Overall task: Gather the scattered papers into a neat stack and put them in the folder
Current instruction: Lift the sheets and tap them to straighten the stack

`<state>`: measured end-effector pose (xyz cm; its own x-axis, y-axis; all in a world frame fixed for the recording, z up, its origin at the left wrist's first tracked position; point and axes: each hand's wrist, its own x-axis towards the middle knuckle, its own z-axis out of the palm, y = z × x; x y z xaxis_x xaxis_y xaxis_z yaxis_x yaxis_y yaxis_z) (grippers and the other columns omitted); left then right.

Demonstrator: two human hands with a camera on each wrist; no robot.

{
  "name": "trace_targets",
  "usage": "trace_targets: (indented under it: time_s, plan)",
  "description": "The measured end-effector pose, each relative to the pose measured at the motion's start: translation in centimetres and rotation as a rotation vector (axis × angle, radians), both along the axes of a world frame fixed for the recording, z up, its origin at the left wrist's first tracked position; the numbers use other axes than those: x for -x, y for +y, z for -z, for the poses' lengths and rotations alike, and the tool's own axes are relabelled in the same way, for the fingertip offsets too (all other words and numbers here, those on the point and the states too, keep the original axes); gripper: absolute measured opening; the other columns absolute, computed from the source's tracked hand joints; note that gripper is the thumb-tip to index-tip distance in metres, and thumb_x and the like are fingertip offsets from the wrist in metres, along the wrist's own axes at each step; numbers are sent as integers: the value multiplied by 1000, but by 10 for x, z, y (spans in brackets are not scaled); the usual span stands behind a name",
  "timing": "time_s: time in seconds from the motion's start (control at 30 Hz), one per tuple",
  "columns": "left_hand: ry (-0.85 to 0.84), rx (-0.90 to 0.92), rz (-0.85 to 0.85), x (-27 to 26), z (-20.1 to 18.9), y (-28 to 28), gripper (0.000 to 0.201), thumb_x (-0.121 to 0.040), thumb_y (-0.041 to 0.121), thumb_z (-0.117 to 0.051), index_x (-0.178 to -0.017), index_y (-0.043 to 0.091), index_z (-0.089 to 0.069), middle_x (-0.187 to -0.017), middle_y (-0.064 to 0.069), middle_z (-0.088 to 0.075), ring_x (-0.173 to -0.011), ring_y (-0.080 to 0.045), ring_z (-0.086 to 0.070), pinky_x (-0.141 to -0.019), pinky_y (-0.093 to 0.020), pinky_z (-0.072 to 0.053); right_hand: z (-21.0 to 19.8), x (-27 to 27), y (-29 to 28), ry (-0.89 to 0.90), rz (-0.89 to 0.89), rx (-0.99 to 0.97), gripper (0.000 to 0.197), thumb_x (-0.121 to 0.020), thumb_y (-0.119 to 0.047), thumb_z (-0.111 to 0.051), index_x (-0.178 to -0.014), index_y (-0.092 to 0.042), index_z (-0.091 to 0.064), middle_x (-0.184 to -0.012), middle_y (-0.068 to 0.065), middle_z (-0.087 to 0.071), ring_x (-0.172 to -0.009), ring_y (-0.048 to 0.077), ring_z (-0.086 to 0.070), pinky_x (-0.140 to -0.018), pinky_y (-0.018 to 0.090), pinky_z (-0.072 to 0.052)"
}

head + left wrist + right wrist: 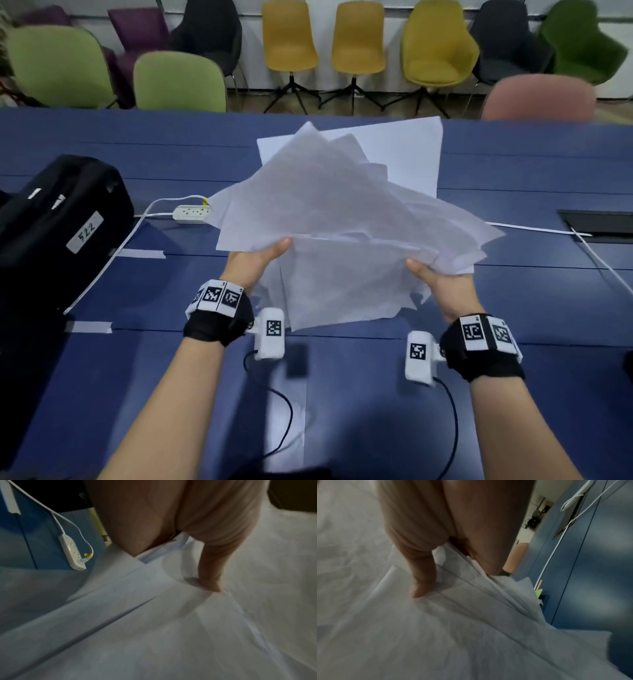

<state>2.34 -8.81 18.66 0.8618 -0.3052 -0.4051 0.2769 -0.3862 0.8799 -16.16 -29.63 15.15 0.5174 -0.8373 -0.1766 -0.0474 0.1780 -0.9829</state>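
Note:
A loose, fanned bundle of white papers [339, 219] is lifted off the blue table [513, 308], its sheets skewed at different angles. My left hand [260, 257] pinches the bundle's left near edge, thumb on top, the other fingers hidden beneath. My right hand [435, 277] pinches the right near edge the same way. In the left wrist view the thumb [211, 574] presses on the papers [154, 628]. In the right wrist view the thumb [423, 582] lies on the papers [453, 635]. A larger white sheet or folder [407, 154] lies flat on the table behind the bundle; which it is I cannot tell.
A black case [58, 219] sits at the table's left. A white power strip [190, 214] with its cord lies left of the papers. A cable hatch [599, 226] and white cord are at the right. Tape strips [140, 253] mark the table. Chairs [356, 37] line the far side.

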Motion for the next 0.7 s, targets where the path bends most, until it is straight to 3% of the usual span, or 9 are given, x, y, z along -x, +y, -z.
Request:
trace_targets:
  time_s: [0.1, 0.2, 0.27, 0.37, 0.43, 0.5, 0.6, 0.67, 0.7]
  plan:
    - [-8, -51, 33, -14, 12, 2, 78, -72, 47, -76, -132, 5, -49, -134, -13, -52, -123, -30, -52, -102, -36, -41, 2, 0, -5, -39, -37, -12, 49, -75, 8, -70, -121, 3, -56, -93, 0, -69, -72, -1, -69, -62, 12, -53]
    - [-78, -43, 88, -18, 15, -1, 62, -79, 36, -74, -131, 13, -48, -122, 7, -48, -119, -14, -49, -98, -22, -35, 10, -2, -11, -43, -7, -61, 57, -73, -3, -74, -126, 6, -54, -105, 8, -69, -74, -2, -69, -62, 10, -52]
    - [-107, -99, 177, -17, 11, -4, 62, -83, 38, -69, -136, 13, -47, -116, 5, -47, -118, -14, -47, -92, -19, -32, 14, -2, -13, 5, -10, -83, 53, -76, -10, -74, -123, 6, -57, -116, 13, -65, -70, -5, -67, -60, 4, -48]
    - [-97, -194, 257, -16, 12, -4, 60, -88, 49, -58, -135, 14, -50, -134, -10, -52, -127, -23, -46, -105, -26, -34, 20, 0, -12, 186, -72, -86, 41, -82, -20, -71, -118, -2, -65, -104, 3, -63, -75, 10, -61, -63, 8, -45]
    - [-198, -61, 269, -10, 13, -10, 51, -89, 36, -62, -133, 12, -51, -126, -11, -59, -116, -19, -53, -112, -37, -35, 19, -3, -9, 331, -104, -14, 41, -85, -30, -67, -121, -9, -64, -99, 4, -57, -88, 17, -60, -74, 16, -41]
    - [-377, 28, 233, -3, 17, -16, 52, -88, 30, -65, -136, 21, -47, -114, -12, -64, -106, -25, -59, -105, -45, -43, 15, -12, -5, 213, -48, 82, 39, -86, -18, -68, -122, -7, -58, -103, 4, -58, -88, 2, -65, -78, 12, -46]
    - [-473, 56, 216, 4, 17, -23, 71, -78, 59, -63, -135, 20, -48, -100, 2, -66, -93, -25, -63, -96, -27, -47, 9, -22, -4, 61, 110, 105, 29, -83, -5, -68, -110, -12, -58, -100, 2, -63, -96, 11, -61, -86, 19, -50]
    - [-404, 123, 165, 6, 17, -26, 54, -87, 40, -64, -135, 19, -46, -104, 26, -57, -100, 0, -60, -89, -5, -42, -4, -21, 1, 68, 144, 49, 15, -85, -14, -68, -99, -11, -61, -86, -4, -62, -95, 12, -56, -77, 11, -46]
    - [-362, 138, 185, 7, 19, -27, 48, -90, 32, -61, -134, 18, -47, -107, 27, -55, -98, 11, -57, -82, 2, -38, -5, -17, 2, 110, 143, 50, 10, -86, -20, -68, -85, -13, -62, -81, -3, -61, -91, 12, -55, -71, 9, -42]
